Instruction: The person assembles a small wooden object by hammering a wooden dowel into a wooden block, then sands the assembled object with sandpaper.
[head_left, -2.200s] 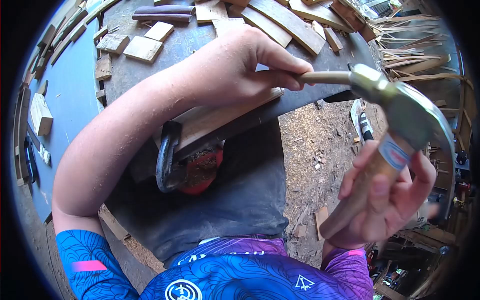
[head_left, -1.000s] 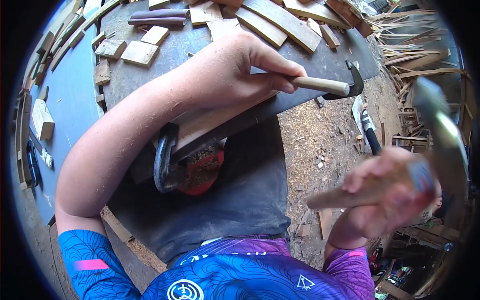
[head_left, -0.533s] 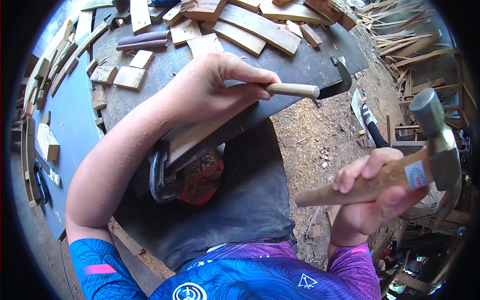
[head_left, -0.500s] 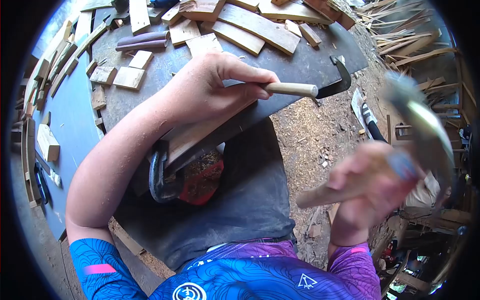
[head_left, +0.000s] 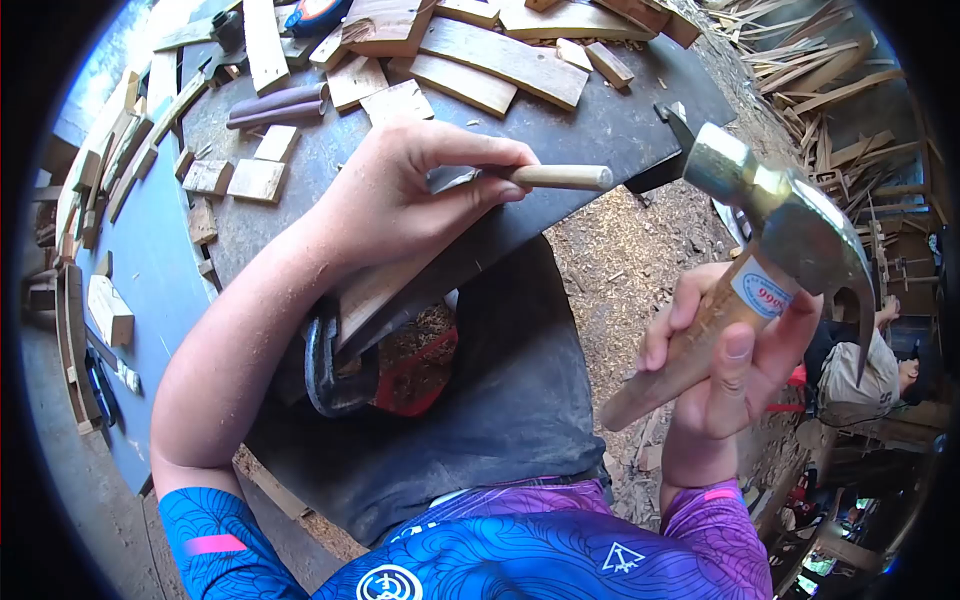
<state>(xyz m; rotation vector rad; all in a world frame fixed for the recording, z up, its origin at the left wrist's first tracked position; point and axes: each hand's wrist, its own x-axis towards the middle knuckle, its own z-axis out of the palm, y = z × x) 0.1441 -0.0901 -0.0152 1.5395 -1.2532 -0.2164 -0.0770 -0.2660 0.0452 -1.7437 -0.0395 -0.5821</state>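
Note:
My left hand (head_left: 425,185) is closed in a pinch round a pale, round wooden handle (head_left: 565,177), whose plain end points right. The tool's other end is hidden behind the hand. Below that hand, a wooden board (head_left: 375,290) lies along the bench edge, with a C-clamp (head_left: 322,365) at its near end. My right hand (head_left: 745,350) grips a claw hammer (head_left: 690,340) by its wooden shaft, thumb and fingers wrapped round it. The hammer's striking face is up and to the right of the handle's end, apart from it.
Several wood blocks and planks (head_left: 500,65) lie on the dark bench (head_left: 330,135). A second clamp (head_left: 660,170) sits at its right corner. Wood shavings (head_left: 610,270) cover the ground. Another person (head_left: 865,375) is at the far right, near piled wood strips (head_left: 820,70).
The hammer, blurred before, now shows sharply, its head farther left and nearer the handle's end. My left hand keeps its pinch; the view has shifted slightly.

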